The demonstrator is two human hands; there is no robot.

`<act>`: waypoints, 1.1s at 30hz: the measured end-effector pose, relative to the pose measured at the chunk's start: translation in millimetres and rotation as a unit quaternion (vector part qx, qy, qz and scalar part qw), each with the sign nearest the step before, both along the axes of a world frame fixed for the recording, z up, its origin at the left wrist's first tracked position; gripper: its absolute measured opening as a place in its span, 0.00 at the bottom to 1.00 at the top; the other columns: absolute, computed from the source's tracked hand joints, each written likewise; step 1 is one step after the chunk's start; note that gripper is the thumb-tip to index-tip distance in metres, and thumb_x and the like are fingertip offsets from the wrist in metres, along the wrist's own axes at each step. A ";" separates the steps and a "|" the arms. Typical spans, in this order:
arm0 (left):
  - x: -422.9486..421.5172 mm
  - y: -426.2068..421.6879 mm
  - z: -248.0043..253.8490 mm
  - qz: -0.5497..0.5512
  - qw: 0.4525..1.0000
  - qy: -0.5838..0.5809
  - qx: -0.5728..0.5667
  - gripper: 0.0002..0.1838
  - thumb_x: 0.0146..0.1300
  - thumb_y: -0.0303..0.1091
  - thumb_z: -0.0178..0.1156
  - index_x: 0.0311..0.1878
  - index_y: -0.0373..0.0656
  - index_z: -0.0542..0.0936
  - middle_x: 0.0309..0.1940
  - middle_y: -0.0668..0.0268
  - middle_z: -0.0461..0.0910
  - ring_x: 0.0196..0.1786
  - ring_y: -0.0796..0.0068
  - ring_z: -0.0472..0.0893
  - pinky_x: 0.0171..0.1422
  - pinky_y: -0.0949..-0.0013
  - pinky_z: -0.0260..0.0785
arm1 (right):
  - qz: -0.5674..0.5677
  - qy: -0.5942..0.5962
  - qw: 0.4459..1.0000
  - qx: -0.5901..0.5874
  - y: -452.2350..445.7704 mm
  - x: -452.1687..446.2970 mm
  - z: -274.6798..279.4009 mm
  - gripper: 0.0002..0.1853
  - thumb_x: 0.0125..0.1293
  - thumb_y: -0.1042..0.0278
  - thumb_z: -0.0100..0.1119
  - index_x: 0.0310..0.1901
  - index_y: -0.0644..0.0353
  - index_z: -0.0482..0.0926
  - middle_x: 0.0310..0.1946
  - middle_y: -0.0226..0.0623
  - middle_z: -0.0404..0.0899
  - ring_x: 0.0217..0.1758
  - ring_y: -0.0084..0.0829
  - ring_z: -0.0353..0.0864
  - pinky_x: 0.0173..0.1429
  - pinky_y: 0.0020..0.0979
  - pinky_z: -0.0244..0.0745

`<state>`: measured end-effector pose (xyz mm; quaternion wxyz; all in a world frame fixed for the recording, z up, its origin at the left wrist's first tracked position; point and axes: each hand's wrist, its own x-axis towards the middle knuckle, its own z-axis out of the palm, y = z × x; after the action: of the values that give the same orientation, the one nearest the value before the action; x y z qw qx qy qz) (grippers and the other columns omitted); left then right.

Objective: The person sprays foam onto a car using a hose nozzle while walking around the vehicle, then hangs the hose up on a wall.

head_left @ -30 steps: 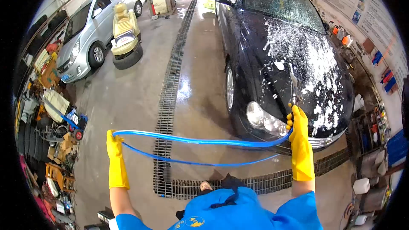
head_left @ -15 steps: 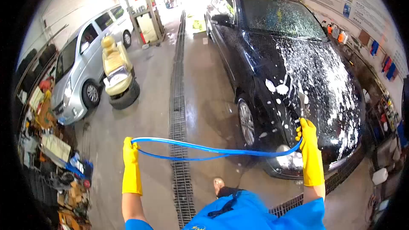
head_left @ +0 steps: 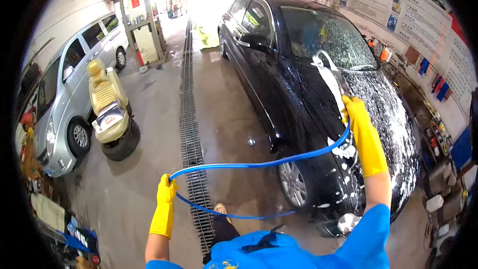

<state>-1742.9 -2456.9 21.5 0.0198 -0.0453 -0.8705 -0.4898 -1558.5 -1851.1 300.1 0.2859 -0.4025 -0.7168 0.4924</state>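
My right hand (head_left: pixel 365 134), in a yellow rubber glove, is closed round a spray gun (head_left: pixel 343 84) above the hood of a black car (head_left: pixel 286 89). White foam (head_left: pixel 328 79) streams from the gun's tip, and more foam covers much of the hood. A blue hose (head_left: pixel 259 164) runs from the gun across to my left hand (head_left: pixel 165 206), also gloved in yellow and closed round it. Past my left hand the hose loops back low over the floor.
A silver van (head_left: pixel 74 89) stands at the left, with a beige car seat (head_left: pixel 107 102) on a tire beside it. A floor grate (head_left: pixel 189 119) runs lengthwise. Shelves with bottles (head_left: pixel 435 142) line the right wall. Clutter lies at lower left.
My view and body have moved forward along the car's left side. My right hand has risen and reached farther over the hood, and foam now streams from the gun. The hose remains in both hands.
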 end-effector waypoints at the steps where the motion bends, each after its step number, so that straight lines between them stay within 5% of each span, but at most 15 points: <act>1: -29.0 9.7 -11.5 -0.013 0.999 -0.023 0.036 0.04 0.64 0.26 0.56 0.39 0.40 0.71 0.25 0.63 0.74 0.25 0.72 0.79 0.31 0.69 0.70 | 0.003 -0.009 1.000 0.020 6.5 -35.3 8.6 0.18 0.63 0.53 0.57 0.42 0.62 0.77 0.21 0.37 0.74 0.15 0.25 0.67 0.20 0.32 0.71; 9: -205.9 84.4 -14.5 -0.115 0.945 -0.175 0.252 0.06 0.66 0.29 0.57 0.41 0.41 0.69 0.29 0.66 0.73 0.24 0.73 0.80 0.29 0.70 0.76 | -0.013 -0.005 0.994 0.107 2.6 -265.4 131.1 0.17 0.67 0.57 0.56 0.47 0.62 0.76 0.21 0.34 0.74 0.15 0.24 0.67 0.19 0.29 0.69; 13: -247.9 138.0 33.2 -0.173 0.933 -0.219 0.228 0.06 0.66 0.29 0.57 0.41 0.40 0.70 0.31 0.65 0.74 0.28 0.71 0.81 0.34 0.70 0.77 | -0.051 -0.014 0.990 0.132 46.8 -333.7 156.1 0.19 0.64 0.54 0.58 0.47 0.62 0.77 0.26 0.39 0.79 0.21 0.30 0.76 0.26 0.33 0.75; 20: -345.1 236.0 41.4 -0.286 0.922 -0.227 0.127 0.08 0.66 0.31 0.57 0.43 0.37 0.71 0.34 0.60 0.79 0.29 0.67 0.84 0.37 0.68 0.77 | -0.178 -0.089 0.974 0.110 190.5 -391.2 163.4 0.22 0.61 0.53 0.62 0.49 0.60 0.75 0.26 0.42 0.79 0.20 0.32 0.77 0.22 0.31 0.75; 23: -392.1 282.9 33.0 -0.334 0.904 -0.241 0.113 0.09 0.66 0.32 0.57 0.44 0.37 0.73 0.35 0.58 0.81 0.30 0.68 0.84 0.37 0.69 0.77 | -0.254 -0.048 0.963 0.073 264.1 -414.3 149.9 0.13 0.63 0.57 0.62 0.41 0.56 0.76 0.18 0.35 0.72 0.12 0.24 0.65 0.14 0.28 0.60; 26: -435.7 330.5 32.9 -0.374 0.897 -0.229 0.056 0.11 0.66 0.34 0.57 0.44 0.37 0.74 0.36 0.57 0.82 0.33 0.68 0.84 0.38 0.69 0.77 | -0.264 -0.043 0.959 0.098 317.7 -439.7 143.8 0.12 0.61 0.57 0.63 0.40 0.53 0.76 0.17 0.36 0.71 0.11 0.25 0.63 0.14 0.29 0.60; 28: -459.5 361.4 45.0 -0.398 0.877 -0.264 0.054 0.11 0.65 0.33 0.58 0.44 0.36 0.74 0.37 0.56 0.82 0.33 0.66 0.84 0.39 0.68 0.78 | -0.275 -0.131 0.951 0.059 348.4 -467.7 163.7 0.15 0.61 0.57 0.64 0.48 0.48 0.78 0.20 0.37 0.74 0.11 0.26 0.66 0.16 0.29 0.65; 33: -510.5 419.7 14.4 -0.442 0.826 -0.328 0.120 0.10 0.66 0.31 0.56 0.46 0.35 0.73 0.38 0.54 0.81 0.33 0.64 0.84 0.39 0.67 0.78 | -0.252 -0.074 0.961 0.090 362.4 -568.7 189.7 0.15 0.61 0.56 0.64 0.40 0.60 0.80 0.21 0.38 0.76 0.14 0.26 0.69 0.17 0.30 0.67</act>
<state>-2253.4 -2037.2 35.9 -0.4807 -0.2593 -0.6462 -0.5330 -2127.2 -1488.7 489.8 0.3815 -0.5779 -0.6529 0.3068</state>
